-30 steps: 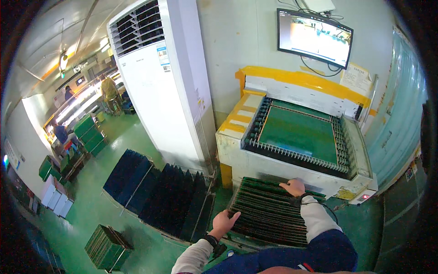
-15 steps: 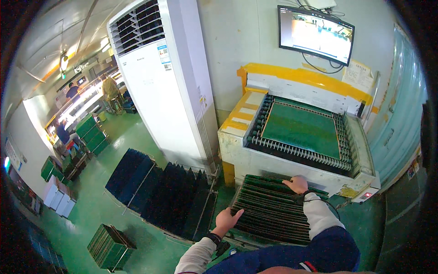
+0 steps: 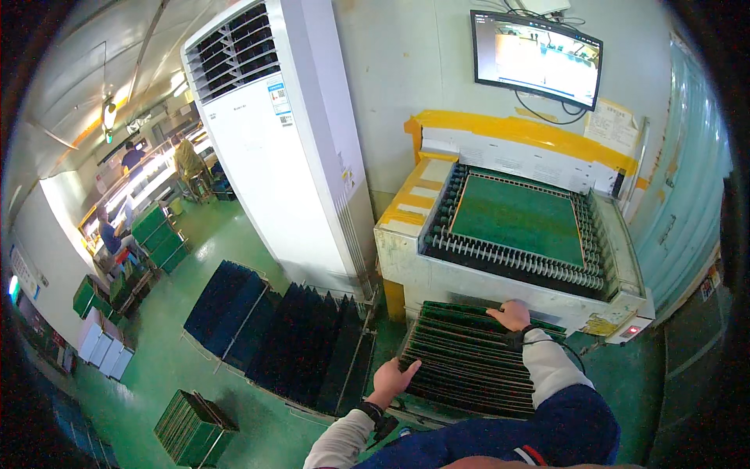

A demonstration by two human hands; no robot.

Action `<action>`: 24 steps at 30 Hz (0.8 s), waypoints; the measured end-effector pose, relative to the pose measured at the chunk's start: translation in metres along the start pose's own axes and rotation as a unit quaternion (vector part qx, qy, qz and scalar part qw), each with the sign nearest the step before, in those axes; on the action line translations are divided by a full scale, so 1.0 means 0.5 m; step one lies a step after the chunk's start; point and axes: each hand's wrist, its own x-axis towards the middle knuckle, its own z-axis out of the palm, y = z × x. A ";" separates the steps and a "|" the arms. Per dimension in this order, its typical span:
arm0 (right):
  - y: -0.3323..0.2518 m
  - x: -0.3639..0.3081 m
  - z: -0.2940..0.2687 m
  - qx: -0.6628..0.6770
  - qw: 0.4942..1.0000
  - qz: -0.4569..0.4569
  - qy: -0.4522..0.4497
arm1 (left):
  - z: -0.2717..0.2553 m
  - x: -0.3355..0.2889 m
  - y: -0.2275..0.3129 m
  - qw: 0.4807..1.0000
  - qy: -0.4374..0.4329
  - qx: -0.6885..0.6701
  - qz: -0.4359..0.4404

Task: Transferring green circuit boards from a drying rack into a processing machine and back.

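Green panels (image 3: 469,363) standing in row, hands (image 3: 393,378) at edges

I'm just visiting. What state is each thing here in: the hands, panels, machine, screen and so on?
Left hand: at the green panels' left edge, thumb extended; grip unclear
Right hand: at their far right; grip unclear
Green panels: on edge, closely spaced
Single panel: flat on the machine
Machine: red light lit
Screen: on
Air conditioner: upright; running or not, unclear
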 end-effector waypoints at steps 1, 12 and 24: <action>0.001 0.000 0.003 -0.001 1.000 0.001 0.002 | 0.004 0.000 -0.003 1.000 0.011 0.002 0.003; -0.012 -0.003 -0.011 0.009 0.999 0.020 -0.025 | -0.017 -0.009 0.014 1.000 -0.010 0.004 -0.004; -0.005 -0.007 -0.002 0.025 1.000 0.012 0.001 | -0.018 -0.012 0.018 1.000 0.006 0.016 0.005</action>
